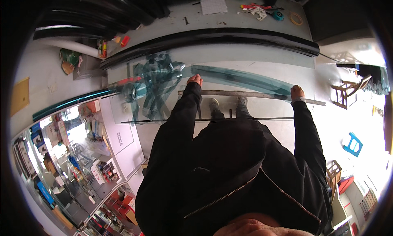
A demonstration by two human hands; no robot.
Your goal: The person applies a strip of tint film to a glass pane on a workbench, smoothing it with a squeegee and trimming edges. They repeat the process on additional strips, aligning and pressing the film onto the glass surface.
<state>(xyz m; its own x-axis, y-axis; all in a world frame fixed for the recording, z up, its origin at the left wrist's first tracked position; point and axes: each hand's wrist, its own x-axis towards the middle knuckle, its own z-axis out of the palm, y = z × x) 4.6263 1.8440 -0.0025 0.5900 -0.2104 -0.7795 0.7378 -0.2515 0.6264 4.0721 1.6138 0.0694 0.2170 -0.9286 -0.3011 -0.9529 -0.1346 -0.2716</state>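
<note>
Teal strip (245, 77), long axis crosswise, right end nearer, fingers (197, 77) gripping both ends

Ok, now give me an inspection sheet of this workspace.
Surface: transparent sheet, with shoes visible through it.
Job's things: teal film strip, laid lengthwise; metal bar nearer the body.
Clutter: crumpled film at left; tape measure and tape ring beyond the black roll.
Hands: left hand at the strip's left end, right hand at its right; grip unclear.
Cables: apparent thin pale cord at left.
Surroundings: packed shelving lower left; tan panel on left wall.
</note>
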